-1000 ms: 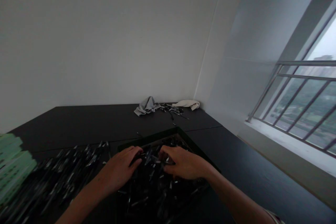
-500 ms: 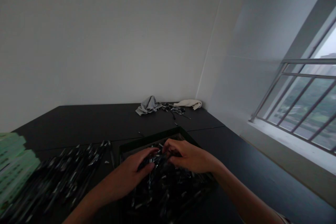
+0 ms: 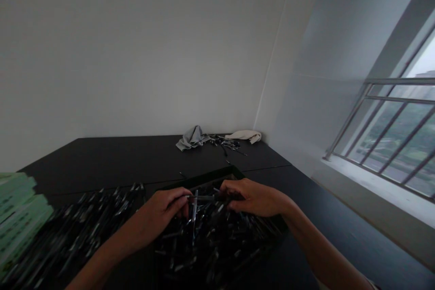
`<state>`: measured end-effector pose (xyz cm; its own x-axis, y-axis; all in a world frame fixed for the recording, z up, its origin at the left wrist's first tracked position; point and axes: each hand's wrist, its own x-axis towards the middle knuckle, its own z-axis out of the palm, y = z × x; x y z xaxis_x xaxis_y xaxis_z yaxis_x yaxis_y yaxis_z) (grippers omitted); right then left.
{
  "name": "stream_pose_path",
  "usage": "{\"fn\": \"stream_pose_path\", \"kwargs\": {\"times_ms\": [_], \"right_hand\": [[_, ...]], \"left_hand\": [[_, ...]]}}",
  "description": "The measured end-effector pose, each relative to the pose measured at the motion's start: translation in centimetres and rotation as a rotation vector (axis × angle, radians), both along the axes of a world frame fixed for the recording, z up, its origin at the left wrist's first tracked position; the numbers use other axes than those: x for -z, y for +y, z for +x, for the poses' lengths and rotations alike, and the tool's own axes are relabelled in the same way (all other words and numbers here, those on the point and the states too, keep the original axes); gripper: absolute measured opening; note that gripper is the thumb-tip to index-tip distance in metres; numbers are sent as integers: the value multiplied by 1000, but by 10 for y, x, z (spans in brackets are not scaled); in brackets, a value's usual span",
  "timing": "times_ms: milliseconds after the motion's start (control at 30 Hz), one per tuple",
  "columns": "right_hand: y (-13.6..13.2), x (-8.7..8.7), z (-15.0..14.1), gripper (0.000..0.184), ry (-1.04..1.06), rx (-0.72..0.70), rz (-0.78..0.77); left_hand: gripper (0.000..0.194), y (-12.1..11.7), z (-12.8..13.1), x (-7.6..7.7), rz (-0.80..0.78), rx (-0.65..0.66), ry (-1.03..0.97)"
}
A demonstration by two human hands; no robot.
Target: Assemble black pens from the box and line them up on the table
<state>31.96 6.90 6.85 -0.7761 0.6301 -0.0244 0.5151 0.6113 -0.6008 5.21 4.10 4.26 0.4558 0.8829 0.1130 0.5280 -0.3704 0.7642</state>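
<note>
A dark shallow tray [image 3: 208, 176] holds a heap of slender black-and-silver, pen-like pieces [image 3: 217, 244]. My left hand [image 3: 165, 208], over the tray's left side, is closed, with thumb and forefinger pinching the end of a thin piece [image 3: 205, 198]. That piece stretches across toward my right hand [image 3: 253, 197], whose curled fingers are closed at its far end over the heap. Another shiny thin piece [image 3: 195, 213] crosses it near the left fingertips. Dim light hides the pieces' exact kind and what lies within the right fingers.
Many similar slim pieces [image 3: 91, 222] lie in rows left of the tray, beside stacked pale green printed boxes [image 3: 20, 217]. Toward the wall are a grey cloth [image 3: 192, 138], a small pile of pieces [image 3: 226, 141] and a cream cloth [image 3: 246, 135]. A railed window [image 3: 397, 131] is at right.
My hands have moved apart, the left one leftward and the right slightly rightward. A thin piece now shows stretched between them.
</note>
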Motion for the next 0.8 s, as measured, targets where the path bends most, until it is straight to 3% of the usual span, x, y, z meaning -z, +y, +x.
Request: {"fn": "stream_pose_path", "kwargs": {"times_ms": [167, 367, 500, 633, 733, 800], "right_hand": [[9, 6, 10, 23, -157, -12, 53], [6, 12, 16, 43, -248, 48, 142], [-2, 6, 22, 42, -246, 45, 168], [-14, -1, 8, 43, -67, 213, 337], [-24, -4, -14, 44, 207, 149, 138], [-29, -3, -26, 31, 365, 113, -13]], "left_hand": [[29, 6, -4, 0, -2, -40, -78], [23, 8, -2, 2, -10, -148, -195], [26, 6, -2, -1, -88, -233, -336], [25, -3, 4, -3, -192, -274, -436], [24, -10, 11, -2, -244, -219, -440], [24, -12, 14, -4, -245, -178, -417]]}}
